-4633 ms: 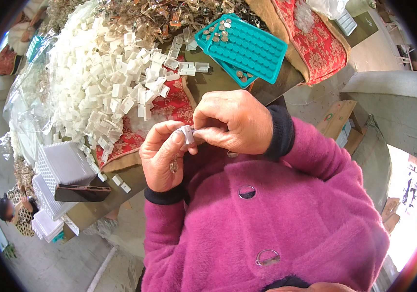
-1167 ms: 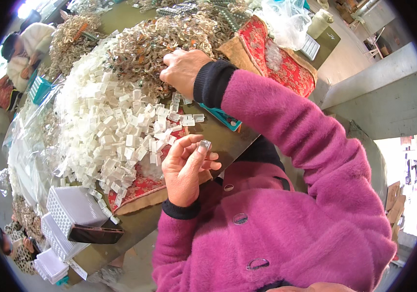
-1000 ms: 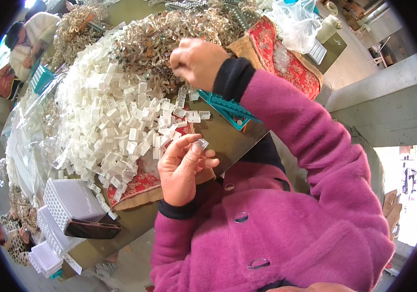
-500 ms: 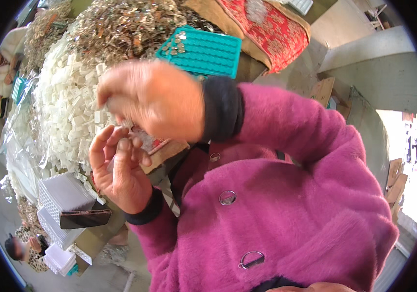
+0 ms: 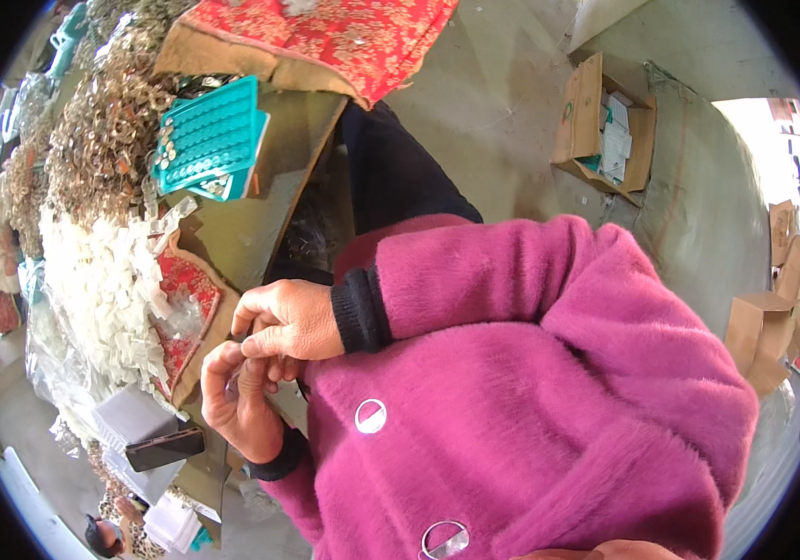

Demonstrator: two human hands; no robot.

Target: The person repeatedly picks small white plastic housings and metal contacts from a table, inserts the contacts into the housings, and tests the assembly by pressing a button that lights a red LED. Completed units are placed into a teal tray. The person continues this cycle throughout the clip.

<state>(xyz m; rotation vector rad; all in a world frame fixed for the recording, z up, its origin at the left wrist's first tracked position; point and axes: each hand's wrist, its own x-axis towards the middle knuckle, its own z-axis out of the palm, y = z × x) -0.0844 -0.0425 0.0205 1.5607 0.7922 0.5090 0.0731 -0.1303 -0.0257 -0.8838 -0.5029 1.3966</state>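
Observation:
My left hand (image 5: 239, 401) and my right hand (image 5: 295, 319) meet in front of my chest, fingertips together. Both have curled, pinching fingers around something too small and too hidden to name. Just beyond them lies a red patterned pad (image 5: 185, 280) with a tan edge and small clear bits on it. Next to that pad spreads a large heap of white plastic pieces (image 5: 92, 289). Farther off, a teal tray (image 5: 209, 131) with rows of hollows carries some small round pieces at its side.
A pile of shiny metal-looking pieces (image 5: 106, 140) lies at the far left of the table. A dark phone (image 5: 165, 450) leans by white trays (image 5: 134, 415) at lower left. Red patterned cloth (image 5: 325, 42) covers the far end. An open cardboard box (image 5: 638, 154) stands on the floor.
My view has shifted. My right hand, blurred and raised over the heap before, has come down and its fingertips now join those of my left hand, closer to my chest.

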